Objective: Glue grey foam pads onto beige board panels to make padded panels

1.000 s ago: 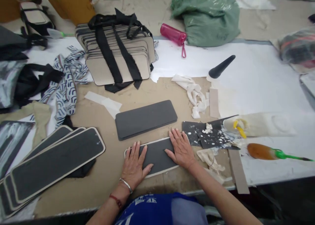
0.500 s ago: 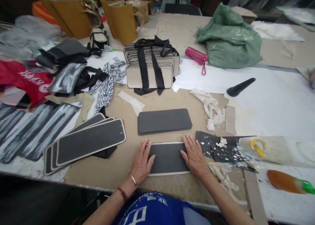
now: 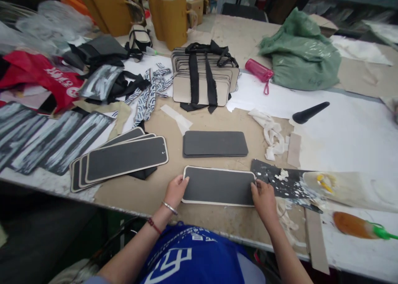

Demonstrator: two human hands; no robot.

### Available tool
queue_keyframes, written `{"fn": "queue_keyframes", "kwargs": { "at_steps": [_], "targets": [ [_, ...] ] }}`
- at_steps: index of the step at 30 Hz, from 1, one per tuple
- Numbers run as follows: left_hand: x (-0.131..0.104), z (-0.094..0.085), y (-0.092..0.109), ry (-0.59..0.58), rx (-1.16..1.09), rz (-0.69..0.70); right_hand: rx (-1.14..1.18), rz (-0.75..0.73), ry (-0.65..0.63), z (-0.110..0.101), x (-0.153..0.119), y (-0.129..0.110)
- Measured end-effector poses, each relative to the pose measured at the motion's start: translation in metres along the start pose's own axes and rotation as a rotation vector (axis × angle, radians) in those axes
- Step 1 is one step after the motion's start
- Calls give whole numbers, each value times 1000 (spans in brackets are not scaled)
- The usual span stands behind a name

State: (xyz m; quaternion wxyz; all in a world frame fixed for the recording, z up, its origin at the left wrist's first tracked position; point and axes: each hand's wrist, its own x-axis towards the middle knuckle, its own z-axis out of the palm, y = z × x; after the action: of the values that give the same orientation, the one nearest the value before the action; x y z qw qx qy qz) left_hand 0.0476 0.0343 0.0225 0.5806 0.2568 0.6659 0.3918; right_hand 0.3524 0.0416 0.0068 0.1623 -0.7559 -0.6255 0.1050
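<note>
A flat, dark grey rectangular panel with rounded corners and a pale cream rim (image 3: 219,186) is directly in front of the person, over the tan sheet (image 3: 133,201) that covers part of the desk (image 3: 236,33). Whether the panel lies fully flat or is slightly raised, I cannot tell. The left hand (image 3: 174,190) grips its left end, thumb on the upper face; the grip of the right hand (image 3: 264,199) is closed on the opposite end, fingers bent around the edge. A silver bangle (image 3: 169,208) and a dark red beaded bracelet (image 3: 154,225) circle the left wrist.

Just beyond the panel lies a small stack of plain dark grey rectangular pieces (image 3: 215,143). To the left, several dark panels with pale rims (image 3: 126,158) overlap in a fanned pile. Farther back stands a bundle of beige boards tied with black fabric straps (image 3: 202,89). Near the right hand lies a black sheet spattered with white (image 3: 267,172), and farther right an amber bottle with a green cap (image 3: 353,225) rests on its side. A black tapered object (image 3: 311,112) lies beyond them.
</note>
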Motion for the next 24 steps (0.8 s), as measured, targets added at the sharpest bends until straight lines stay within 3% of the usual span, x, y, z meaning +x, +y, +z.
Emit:
{"fn": "queue_keyframes", "kwargs": {
  "at_steps": [8, 14, 24],
  "targets": [
    [22, -22, 4, -16, -29, -46, 306, 271, -144, -1, -13, -6],
    [24, -40, 9, -58, -31, -90, 230, 298, -175, -5, -32, -19],
    [23, -43, 17, -98, -12, -122, 179, 241, -188, 0, -37, -24]
  ]
}}
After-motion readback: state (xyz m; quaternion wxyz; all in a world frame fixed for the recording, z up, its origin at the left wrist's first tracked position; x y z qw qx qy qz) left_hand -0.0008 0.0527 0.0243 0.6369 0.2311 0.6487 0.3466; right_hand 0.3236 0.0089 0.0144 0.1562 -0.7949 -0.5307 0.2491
